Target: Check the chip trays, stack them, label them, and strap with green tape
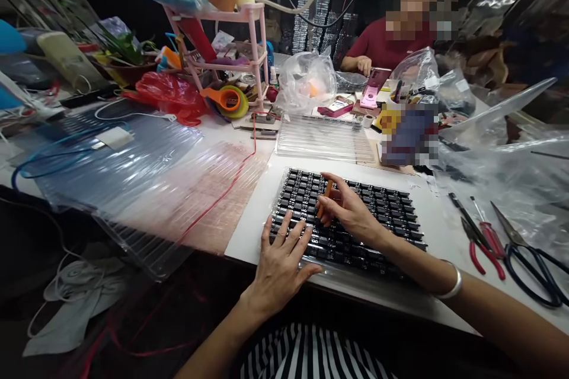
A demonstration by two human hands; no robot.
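Note:
A clear plastic tray [284, 186] lies on the white table in front of me, filled with rows of small black circuit boards [391, 213]. My left hand [284, 257] rests with its fingers spread over the tray's front left corner, fingertips on the boards. Above the middle of the left part, my right hand [349, 210] is closed around a slim orange-brown stick-like tool [326, 195]. The tool is held nearly upright, and its lower end is hidden by the fingers, so I cannot tell whether it touches a board.
Red-handled pliers [480, 249], a red screwdriver [491, 237] and large scissors [528, 254] lie at the right. Clear empty trays [322, 136] sit behind and more plastic sheets [124, 160] at left. A pink rack [222, 65] stands beyond; a person [373, 47] sits opposite.

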